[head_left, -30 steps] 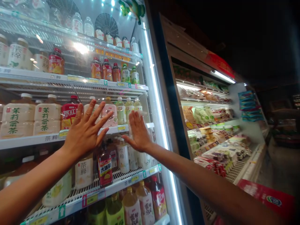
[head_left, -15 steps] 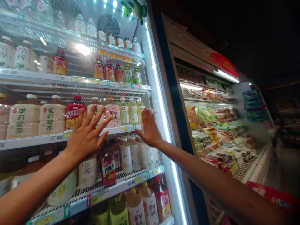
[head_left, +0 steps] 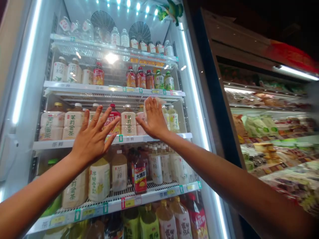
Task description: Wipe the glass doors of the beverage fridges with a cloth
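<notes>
Through the clear front of a lit drinks cooler, with reflections on it, show rows of bottles. My left hand (head_left: 93,137) is spread open with nothing in it, in front of jasmine tea bottles (head_left: 72,122) and a red-labelled bottle (head_left: 114,116). My right hand (head_left: 155,118) is raised, palm forward, fingers straight and close together. Behind its fingers a thin whitish cloth or tissue (head_left: 159,100) peeks out, pressed under the hand; most of it is hidden. Whether either palm touches the glass I cannot tell for sure.
A bright light strip (head_left: 196,89) runs down the cooler's right side, another (head_left: 27,63) down its left. To the right stands an open chilled display (head_left: 269,106) with packaged food. A green plant-like decoration (head_left: 171,11) hangs at the top right.
The view has swung left and back, showing the cooler's left side. My right hand, with the whitish cloth, sits higher and farther left against the bottles. My left hand stays spread.
</notes>
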{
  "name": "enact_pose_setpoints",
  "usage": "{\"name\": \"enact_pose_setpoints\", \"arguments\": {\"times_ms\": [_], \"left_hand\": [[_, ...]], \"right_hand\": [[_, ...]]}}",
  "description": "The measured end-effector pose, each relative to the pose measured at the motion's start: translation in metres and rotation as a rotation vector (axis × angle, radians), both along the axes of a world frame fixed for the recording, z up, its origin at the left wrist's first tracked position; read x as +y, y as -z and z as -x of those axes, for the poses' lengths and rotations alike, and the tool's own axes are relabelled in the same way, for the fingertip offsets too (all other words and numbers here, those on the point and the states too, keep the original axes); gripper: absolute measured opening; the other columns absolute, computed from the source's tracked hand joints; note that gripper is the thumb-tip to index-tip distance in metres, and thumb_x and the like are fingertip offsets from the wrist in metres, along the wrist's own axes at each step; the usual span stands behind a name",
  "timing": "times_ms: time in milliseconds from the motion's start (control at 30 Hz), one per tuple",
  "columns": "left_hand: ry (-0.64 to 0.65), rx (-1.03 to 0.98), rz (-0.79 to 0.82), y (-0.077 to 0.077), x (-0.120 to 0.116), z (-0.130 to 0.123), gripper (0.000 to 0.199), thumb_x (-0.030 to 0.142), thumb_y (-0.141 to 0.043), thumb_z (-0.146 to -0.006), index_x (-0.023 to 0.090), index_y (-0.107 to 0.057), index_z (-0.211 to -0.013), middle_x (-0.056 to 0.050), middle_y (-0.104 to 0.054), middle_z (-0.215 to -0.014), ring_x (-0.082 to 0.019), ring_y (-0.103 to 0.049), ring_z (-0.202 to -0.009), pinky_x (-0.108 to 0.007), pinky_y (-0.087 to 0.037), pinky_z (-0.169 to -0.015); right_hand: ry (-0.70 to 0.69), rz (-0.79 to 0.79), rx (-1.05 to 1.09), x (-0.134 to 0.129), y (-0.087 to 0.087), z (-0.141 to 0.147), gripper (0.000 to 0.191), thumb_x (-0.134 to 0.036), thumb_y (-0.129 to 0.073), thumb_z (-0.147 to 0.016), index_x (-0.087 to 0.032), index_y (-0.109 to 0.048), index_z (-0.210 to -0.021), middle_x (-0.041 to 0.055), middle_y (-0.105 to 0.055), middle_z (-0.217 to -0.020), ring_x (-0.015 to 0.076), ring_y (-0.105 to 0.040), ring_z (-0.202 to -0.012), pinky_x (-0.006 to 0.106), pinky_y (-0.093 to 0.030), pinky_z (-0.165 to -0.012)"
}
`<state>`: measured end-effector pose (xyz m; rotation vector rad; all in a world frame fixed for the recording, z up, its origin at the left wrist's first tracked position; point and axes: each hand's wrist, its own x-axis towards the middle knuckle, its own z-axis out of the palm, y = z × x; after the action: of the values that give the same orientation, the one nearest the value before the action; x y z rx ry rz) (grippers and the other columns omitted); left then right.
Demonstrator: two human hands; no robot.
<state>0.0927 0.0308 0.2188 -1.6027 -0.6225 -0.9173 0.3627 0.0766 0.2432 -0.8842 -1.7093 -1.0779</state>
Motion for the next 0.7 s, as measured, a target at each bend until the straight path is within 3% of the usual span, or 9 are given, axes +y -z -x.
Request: {"name": "enact_pose_setpoints", "arguments": {"times_ms": [200,267,333,400,500,567,633,700], "left_hand": [[-0.069,-0.034,0.023,0.017,-0.013,0.062,0.082,0.041,-0.053,-0.097,0.044,-0.003,-0.162,0.003,0.002,-0.174,-0.030,0.000,-0.161,-0.059,0.001,-0.130],[-0.085,-0.054,0.030,0.024,-0.015,0.081,0.080,0.042,-0.051,-0.098,0.044,-0.003,-0.162,0.004,0.003,-0.174,-0.030,0.000,-0.161,-0.059,0.001,-0.130],[-0.098,-0.091,0.045,0.031,-0.016,0.097,0.077,0.042,-0.049,-0.100,0.044,-0.004,-0.162,0.005,0.003,-0.174,-0.029,0.001,-0.161,-0.059,0.001,-0.130],[-0.109,-0.124,0.060,0.039,-0.017,0.110,0.075,0.042,-0.048,-0.101,0.043,-0.005,-0.163,0.004,0.003,-0.174,-0.029,0.001,-0.161,-0.059,0.001,-0.130],[-0.114,-0.138,0.067,0.052,-0.017,0.126,0.076,0.044,-0.049,-0.100,0.042,-0.006,-0.163,0.002,0.001,-0.174,-0.029,0.001,-0.161,-0.059,0.000,-0.130],[-0.112,-0.144,0.075,0.060,-0.017,0.136,0.076,0.045,-0.050,-0.100,0.042,-0.006,-0.163,0.002,-0.001,-0.174,-0.028,0.000,-0.161,-0.060,0.000,-0.130],[-0.117,-0.164,0.094,0.068,-0.016,0.144,0.076,0.045,-0.050,-0.100,0.043,-0.007,-0.163,0.001,-0.003,-0.174,-0.029,-0.001,-0.161,-0.061,0.000,-0.130],[-0.123,-0.186,0.110,0.076,-0.016,0.149,0.076,0.046,-0.051,-0.100,0.043,-0.007,-0.163,0.001,-0.003,-0.174,-0.029,-0.001,-0.161,-0.061,0.000,-0.130]], "right_hand": [[-0.118,-0.031,-0.587,-0.020,0.039,0.078,0.107,-0.085,-0.030,-0.091,-0.009,-0.008,-0.164,0.0164,-0.017,-0.172,0.0296,-0.004,-0.161,0.053,-0.010,-0.133],[-0.096,-0.025,-0.558,-0.021,0.030,0.090,0.103,-0.083,-0.029,-0.093,-0.010,-0.011,-0.164,0.0158,-0.017,-0.172,0.0290,-0.007,-0.161,0.052,-0.010,-0.133],[-0.077,-0.020,-0.399,-0.020,0.019,0.101,0.100,-0.082,-0.029,-0.094,-0.014,-0.008,-0.164,0.0138,-0.015,-0.173,0.0305,-0.006,-0.161,0.056,-0.010,-0.132],[-0.088,-0.017,-0.325,-0.020,0.018,0.114,0.102,-0.083,-0.031,-0.092,-0.016,-0.004,-0.165,0.0119,-0.013,-0.173,0.0320,-0.004,-0.161,0.060,-0.010,-0.131],[-0.139,-0.019,-0.591,-0.024,0.037,0.135,0.106,-0.086,-0.030,-0.090,-0.014,-0.009,-0.165,0.0119,-0.018,-0.172,0.0289,-0.005,-0.161,0.054,-0.010,-0.133],[-0.143,-0.023,-0.744,-0.025,0.040,0.144,0.104,-0.086,-0.025,-0.091,-0.012,-0.016,-0.164,0.0116,-0.021,-0.172,0.0257,-0.008,-0.161,0.049,-0.009,-0.133],[-0.108,-0.024,-0.636,-0.024,0.029,0.150,0.101,-0.084,-0.020,-0.093,-0.012,-0.017,-0.164,0.0121,-0.019,-0.172,0.0263,-0.008,-0.161,0.050,-0.008,-0.133],[-0.073,-0.020,-0.390,-0.021,0.017,0.155,0.103,-0.085,-0.017,-0.093,-0.011,-0.013,-0.164,0.0139,-0.014,-0.173,0.0296,-0.007,-0.161,0.056,-0.007,-0.132]]}}
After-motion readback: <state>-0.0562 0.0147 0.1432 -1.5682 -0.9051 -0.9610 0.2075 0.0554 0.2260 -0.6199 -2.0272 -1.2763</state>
